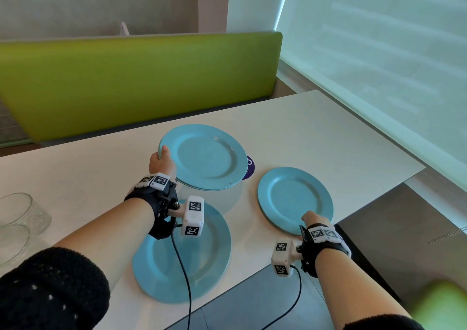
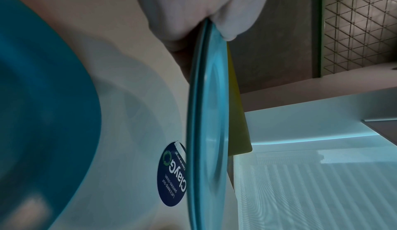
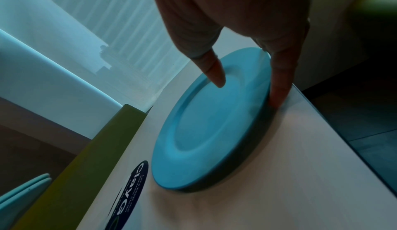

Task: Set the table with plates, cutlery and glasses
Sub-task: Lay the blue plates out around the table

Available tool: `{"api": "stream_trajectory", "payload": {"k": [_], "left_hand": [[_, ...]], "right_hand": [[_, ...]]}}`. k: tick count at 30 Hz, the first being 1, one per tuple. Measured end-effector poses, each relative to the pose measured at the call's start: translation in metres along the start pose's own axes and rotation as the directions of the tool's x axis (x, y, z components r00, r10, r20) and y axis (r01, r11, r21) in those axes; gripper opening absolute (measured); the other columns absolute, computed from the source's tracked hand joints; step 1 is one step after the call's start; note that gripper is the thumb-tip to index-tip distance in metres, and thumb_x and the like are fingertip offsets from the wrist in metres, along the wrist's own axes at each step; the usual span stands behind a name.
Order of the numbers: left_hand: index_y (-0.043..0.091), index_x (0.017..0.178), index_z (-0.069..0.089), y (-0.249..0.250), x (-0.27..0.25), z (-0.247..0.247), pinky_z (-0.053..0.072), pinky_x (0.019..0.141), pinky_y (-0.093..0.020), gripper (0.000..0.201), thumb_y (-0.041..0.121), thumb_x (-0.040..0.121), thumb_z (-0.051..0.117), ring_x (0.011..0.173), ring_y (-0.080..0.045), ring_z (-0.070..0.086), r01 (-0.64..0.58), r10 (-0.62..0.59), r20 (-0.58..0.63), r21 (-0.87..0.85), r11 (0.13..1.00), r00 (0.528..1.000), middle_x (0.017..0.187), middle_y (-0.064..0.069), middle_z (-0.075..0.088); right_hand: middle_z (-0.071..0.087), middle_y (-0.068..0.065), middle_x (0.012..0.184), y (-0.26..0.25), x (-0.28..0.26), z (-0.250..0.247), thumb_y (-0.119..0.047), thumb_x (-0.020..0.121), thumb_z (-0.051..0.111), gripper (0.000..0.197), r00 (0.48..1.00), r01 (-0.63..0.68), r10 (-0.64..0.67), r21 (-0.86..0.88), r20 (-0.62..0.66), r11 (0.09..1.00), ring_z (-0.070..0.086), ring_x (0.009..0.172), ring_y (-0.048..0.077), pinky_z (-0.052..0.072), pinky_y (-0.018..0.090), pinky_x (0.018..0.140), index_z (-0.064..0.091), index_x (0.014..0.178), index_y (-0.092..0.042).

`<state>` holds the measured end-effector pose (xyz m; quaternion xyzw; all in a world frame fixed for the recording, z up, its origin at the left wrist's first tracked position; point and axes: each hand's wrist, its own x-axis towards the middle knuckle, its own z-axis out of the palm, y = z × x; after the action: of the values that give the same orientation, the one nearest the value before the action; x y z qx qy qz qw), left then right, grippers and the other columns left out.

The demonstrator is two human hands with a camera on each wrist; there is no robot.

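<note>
My left hand (image 1: 163, 156) grips the left rim of a stack of two blue plates (image 1: 204, 156), held level a little above the white table (image 1: 316, 132). The left wrist view shows the stack (image 2: 206, 114) edge-on, thumb on top and fingers beneath. My right hand (image 1: 307, 221) pinches the near rim of a single blue plate (image 1: 294, 198) lying flat by the table's right edge. In the right wrist view, the thumb (image 3: 217, 75) rests on that plate (image 3: 210, 123) and the fingers (image 3: 279, 87) reach down beside its rim. Another blue plate (image 1: 182, 254) lies at the front, under my left wrist.
Clear glasses (image 1: 20, 218) stand at the table's left edge. A round dark sticker (image 1: 250, 166) lies on the table, partly under the held stack. A green bench back (image 1: 126, 82) runs along the far side. The table's right edge drops off just past the right plate.
</note>
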<state>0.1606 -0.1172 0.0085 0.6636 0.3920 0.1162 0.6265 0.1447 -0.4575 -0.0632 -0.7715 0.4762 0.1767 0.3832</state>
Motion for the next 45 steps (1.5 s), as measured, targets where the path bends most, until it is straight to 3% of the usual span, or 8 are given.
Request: {"api": "stream_trajectory", "payload": {"k": [16, 19, 24, 28, 32, 37, 41, 45], "left_hand": [[0.005, 0.129, 0.049, 0.003, 0.001, 0.008, 0.047, 0.098, -0.045, 0.05, 0.042, 0.098, 0.034, 0.113, -0.036, 0.056, 0.007, -0.006, 0.013, -0.023, 1.0, 1.0, 0.126, -0.02, 0.056], [0.005, 0.128, 0.049, 0.002, 0.0, 0.008, 0.047, 0.098, -0.045, 0.05, 0.042, 0.099, 0.034, 0.113, -0.036, 0.056, 0.009, -0.008, 0.013, -0.02, 1.0, 1.0, 0.126, -0.02, 0.056], [0.004, 0.127, 0.05, 0.004, -0.003, 0.007, 0.047, 0.097, -0.045, 0.05, 0.042, 0.099, 0.034, 0.113, -0.036, 0.056, 0.008, -0.007, 0.027, -0.025, 1.0, 1.0, 0.125, -0.02, 0.056], [0.006, 0.127, 0.052, 0.009, -0.006, 0.003, 0.046, 0.1, -0.047, 0.053, 0.046, 0.097, 0.033, 0.113, -0.037, 0.057, 0.015, -0.014, 0.062, -0.014, 1.0, 0.998, 0.127, -0.017, 0.057], [0.007, 0.125, 0.055, 0.012, -0.004, -0.003, 0.046, 0.101, -0.045, 0.057, 0.05, 0.096, 0.03, 0.113, -0.035, 0.057, 0.003, -0.005, 0.094, 0.028, 1.0, 0.996, 0.127, -0.015, 0.058], [0.005, 0.126, 0.055, 0.019, 0.006, -0.026, 0.043, 0.104, -0.046, 0.064, 0.052, 0.097, 0.021, 0.118, -0.036, 0.055, 0.022, -0.025, 0.109, 0.028, 0.999, 0.994, 0.13, -0.018, 0.056], [0.005, 0.122, 0.057, 0.02, 0.027, -0.054, 0.047, 0.1, -0.043, 0.059, 0.052, 0.096, 0.032, 0.112, -0.033, 0.06, 0.153, -0.148, 0.046, -0.141, 0.978, 0.988, 0.121, -0.014, 0.062], [0.002, 0.129, 0.052, 0.024, 0.055, -0.081, 0.045, 0.103, -0.043, 0.056, 0.045, 0.098, 0.033, 0.121, -0.035, 0.054, 0.144, -0.138, 0.049, -0.136, 0.98, 0.989, 0.135, -0.018, 0.054]], "right_hand": [[0.061, 0.015, 0.101, -0.001, -0.003, -0.006, -0.028, 0.077, 0.05, 0.053, 1.0, -0.002, 0.003, 0.018, -0.025, 1.0, 0.049, 0.062, 0.023, 0.029, 0.031, 0.049, 0.051, 0.122, -0.001], [0.051, 0.014, 0.116, -0.008, -0.015, -0.007, -0.026, 0.08, 0.05, 0.054, 0.999, 0.019, -0.015, 0.118, -0.039, 0.993, 0.055, 0.089, 0.029, 0.046, 0.039, 0.072, 0.044, 0.128, -0.002], [0.042, 0.023, 0.135, -0.036, -0.038, -0.005, -0.019, 0.083, 0.051, 0.057, 0.984, 0.122, -0.097, 0.169, -0.149, 0.978, 0.049, 0.118, 0.039, 0.042, 0.041, 0.096, 0.035, 0.136, -0.003], [0.057, 0.013, 0.125, -0.069, -0.056, 0.016, -0.028, 0.088, 0.056, 0.052, 0.908, 0.4, -0.417, 0.228, 0.032, 0.888, 0.056, 0.114, 0.032, 0.046, 0.04, 0.099, 0.044, 0.134, -0.007], [0.053, 0.003, 0.076, -0.103, -0.099, 0.037, -0.043, 0.093, 0.047, 0.03, 0.797, 0.5, -0.565, 0.29, 0.215, 0.816, 0.056, 0.071, 0.023, 0.048, 0.031, 0.062, 0.053, 0.087, -0.014], [0.063, 0.013, 0.092, -0.124, -0.132, 0.072, -0.027, 0.091, 0.054, 0.031, 0.711, 0.628, -0.669, 0.233, 0.217, 0.743, 0.065, 0.091, 0.034, 0.056, 0.049, 0.079, 0.062, 0.106, -0.001], [0.064, 0.018, 0.105, -0.134, -0.155, 0.098, -0.016, 0.089, 0.055, 0.031, 0.703, 0.645, -0.681, 0.217, 0.207, 0.732, 0.062, 0.091, 0.03, 0.055, 0.047, 0.083, 0.058, 0.116, 0.0], [0.058, 0.014, 0.097, -0.146, -0.183, 0.12, -0.012, 0.09, 0.051, 0.031, 0.712, 0.608, -0.659, 0.256, 0.244, 0.752, 0.061, 0.098, 0.036, 0.053, 0.054, 0.085, 0.054, 0.12, -0.002]]}}
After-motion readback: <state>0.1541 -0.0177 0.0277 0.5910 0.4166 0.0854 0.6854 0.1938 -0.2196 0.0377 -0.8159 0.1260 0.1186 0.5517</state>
